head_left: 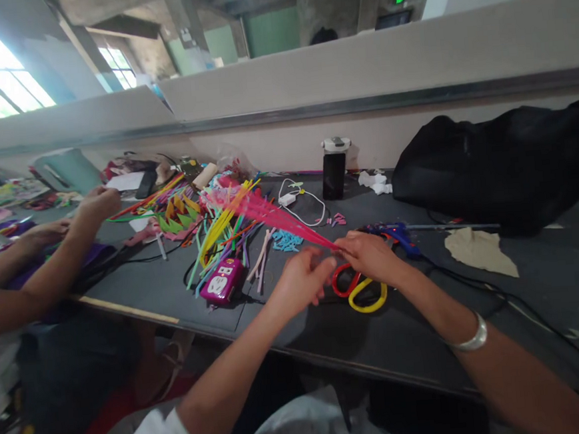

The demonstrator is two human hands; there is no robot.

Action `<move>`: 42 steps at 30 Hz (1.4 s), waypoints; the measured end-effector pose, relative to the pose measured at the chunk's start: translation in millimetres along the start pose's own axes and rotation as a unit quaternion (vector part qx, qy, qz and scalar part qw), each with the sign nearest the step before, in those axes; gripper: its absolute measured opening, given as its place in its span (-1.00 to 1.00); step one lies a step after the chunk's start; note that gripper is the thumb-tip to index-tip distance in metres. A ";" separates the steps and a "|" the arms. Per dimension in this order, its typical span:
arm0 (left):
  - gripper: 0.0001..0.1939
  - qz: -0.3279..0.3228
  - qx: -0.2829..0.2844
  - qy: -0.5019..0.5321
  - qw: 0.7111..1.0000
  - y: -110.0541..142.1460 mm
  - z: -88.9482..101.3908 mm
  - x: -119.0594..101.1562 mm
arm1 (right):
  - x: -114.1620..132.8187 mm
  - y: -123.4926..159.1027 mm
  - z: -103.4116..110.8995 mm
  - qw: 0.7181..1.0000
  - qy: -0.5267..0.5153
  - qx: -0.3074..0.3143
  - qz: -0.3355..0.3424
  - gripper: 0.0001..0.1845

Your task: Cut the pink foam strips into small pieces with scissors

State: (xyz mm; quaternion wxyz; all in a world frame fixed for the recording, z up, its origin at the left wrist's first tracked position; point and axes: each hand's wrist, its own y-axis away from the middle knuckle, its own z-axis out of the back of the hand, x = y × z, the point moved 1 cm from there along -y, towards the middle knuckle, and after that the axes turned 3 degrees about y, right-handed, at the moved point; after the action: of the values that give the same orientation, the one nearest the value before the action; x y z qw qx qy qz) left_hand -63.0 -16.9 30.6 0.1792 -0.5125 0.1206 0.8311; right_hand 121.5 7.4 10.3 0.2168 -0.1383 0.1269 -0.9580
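A bundle of long pink pipe cleaners [284, 221], smeared by motion, slants from the colourful pile down to my right hand [367, 254]. My right hand's fingers are closed round the near end of the bundle. Just left of it is my left hand [305, 276], its fingers loosely bent and apart, with nothing visible in it. Below my right hand lie scissors [369, 298] with one red and one yellow handle loop, their blades hidden. A blue glue gun [404, 238] rests just beyond my right wrist.
Yellow pipe cleaners [220, 229] and a purple power socket [223, 282] lie to the left. Small blue pieces [286, 240], a white cable [288, 199], a bottle [334, 170] and a black bag [496, 167] sit farther back. A co-worker's arm [66, 254] is at the left.
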 end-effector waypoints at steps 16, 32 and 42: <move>-0.66 -0.088 0.050 -0.403 0.910 87.4 -1.9 16.1 | 104.8 56.8 2.8 0.986 0.134 0.016 0.103 -0.87; -0.77 -0.109 0.003 -0.310 0.944 55.7 -10.5 27.9 | 83.8 120.3 -10.8 0.940 0.211 -0.050 -0.264 -0.50; -0.80 -0.092 0.036 -0.322 0.942 63.2 -16.1 31.0 | 77.7 142.6 17.3 0.903 0.219 0.085 -0.359 -0.33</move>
State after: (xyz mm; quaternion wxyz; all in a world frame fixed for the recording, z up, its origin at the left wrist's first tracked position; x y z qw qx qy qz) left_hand -89.3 -74.9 -3.3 0.3024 -0.2198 0.0387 0.9267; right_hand 113.8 -155.4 -0.5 -0.1645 0.0581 0.0312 -0.9842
